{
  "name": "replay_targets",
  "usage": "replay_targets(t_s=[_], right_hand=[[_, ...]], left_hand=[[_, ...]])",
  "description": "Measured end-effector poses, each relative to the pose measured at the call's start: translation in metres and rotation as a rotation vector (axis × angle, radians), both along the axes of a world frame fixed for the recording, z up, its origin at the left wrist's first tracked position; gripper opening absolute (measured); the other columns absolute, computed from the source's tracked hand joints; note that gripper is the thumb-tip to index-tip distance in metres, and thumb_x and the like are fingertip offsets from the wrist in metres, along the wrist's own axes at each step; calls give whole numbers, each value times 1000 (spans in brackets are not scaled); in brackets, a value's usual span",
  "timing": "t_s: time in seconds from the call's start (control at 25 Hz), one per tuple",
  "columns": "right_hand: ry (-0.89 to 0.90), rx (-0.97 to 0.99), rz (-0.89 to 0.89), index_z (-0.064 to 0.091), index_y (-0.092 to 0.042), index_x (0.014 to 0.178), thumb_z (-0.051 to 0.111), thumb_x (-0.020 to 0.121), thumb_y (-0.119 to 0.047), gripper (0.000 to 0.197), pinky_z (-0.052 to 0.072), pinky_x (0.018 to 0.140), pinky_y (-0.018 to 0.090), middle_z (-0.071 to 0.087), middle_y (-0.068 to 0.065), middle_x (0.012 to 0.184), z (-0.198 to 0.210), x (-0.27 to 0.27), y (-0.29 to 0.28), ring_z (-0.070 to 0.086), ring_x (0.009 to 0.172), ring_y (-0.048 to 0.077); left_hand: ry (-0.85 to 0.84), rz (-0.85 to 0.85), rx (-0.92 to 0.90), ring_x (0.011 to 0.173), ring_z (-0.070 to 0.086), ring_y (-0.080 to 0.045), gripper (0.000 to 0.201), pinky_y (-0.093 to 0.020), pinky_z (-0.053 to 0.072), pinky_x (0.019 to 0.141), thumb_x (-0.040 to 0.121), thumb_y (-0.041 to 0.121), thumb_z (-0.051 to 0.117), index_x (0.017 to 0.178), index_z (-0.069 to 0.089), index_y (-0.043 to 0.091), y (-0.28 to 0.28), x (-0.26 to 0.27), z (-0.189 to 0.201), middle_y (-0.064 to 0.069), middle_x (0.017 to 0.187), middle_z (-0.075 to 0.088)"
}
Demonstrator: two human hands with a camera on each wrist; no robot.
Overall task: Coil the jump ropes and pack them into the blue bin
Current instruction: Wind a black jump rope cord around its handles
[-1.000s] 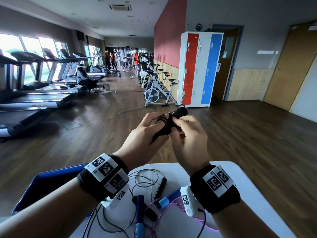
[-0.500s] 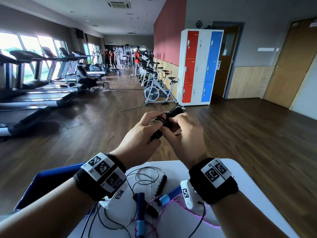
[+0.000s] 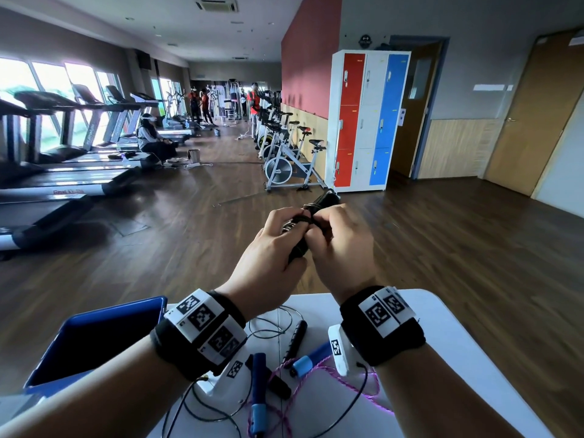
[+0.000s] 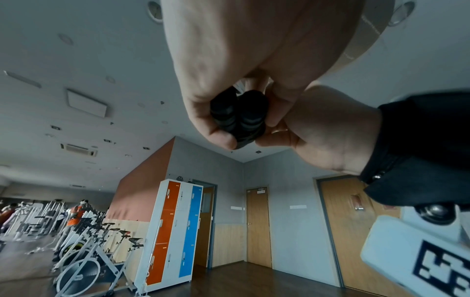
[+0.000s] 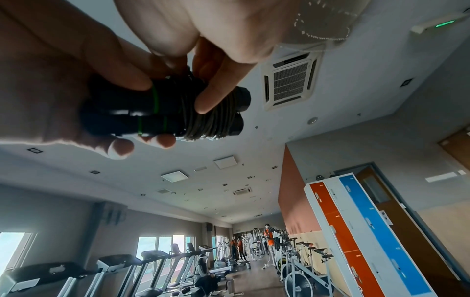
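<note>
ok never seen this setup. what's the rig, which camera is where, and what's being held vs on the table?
No robot: a person with marker bands and small cameras on both wrists, plus one head camera. The wide view is the head's; the two upward-looking views are the wrists'. Both the left hand and right hand grip a black jump rope, its cord wound around the paired handles. On the white table lie a loose black rope and a blue-handled purple rope. The blue bin sits on the left.
</note>
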State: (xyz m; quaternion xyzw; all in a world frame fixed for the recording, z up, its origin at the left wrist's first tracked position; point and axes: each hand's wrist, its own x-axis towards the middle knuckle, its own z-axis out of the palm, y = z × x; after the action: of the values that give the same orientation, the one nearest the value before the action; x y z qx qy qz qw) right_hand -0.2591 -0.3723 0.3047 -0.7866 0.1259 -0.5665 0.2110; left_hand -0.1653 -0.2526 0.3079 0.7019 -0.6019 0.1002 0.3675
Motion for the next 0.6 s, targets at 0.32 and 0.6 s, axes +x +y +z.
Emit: replay_targets(t_s=[0.32, 0.6], right_hand=[[-159, 104, -49, 76, -13, 92, 71, 77, -28, 21, 47, 81, 15, 65, 0, 100, -9, -2, -10, 62, 88, 8], [-78, 29, -42, 72, -13, 100, 65, 79, -30, 28, 43, 76, 18, 68, -1, 96, -3, -5, -11, 62, 88, 11]], left_hand=[[94, -14, -101, 104, 59, -18, 43, -38, 55, 81, 81, 14, 49, 121, 62, 12, -10, -13, -6, 4, 140, 40], [177, 70, -218, 114, 58, -5, 48, -32, 52, 96, 71, 20, 60, 118, 68, 24, -15, -15, -10, 16, 132, 49]])
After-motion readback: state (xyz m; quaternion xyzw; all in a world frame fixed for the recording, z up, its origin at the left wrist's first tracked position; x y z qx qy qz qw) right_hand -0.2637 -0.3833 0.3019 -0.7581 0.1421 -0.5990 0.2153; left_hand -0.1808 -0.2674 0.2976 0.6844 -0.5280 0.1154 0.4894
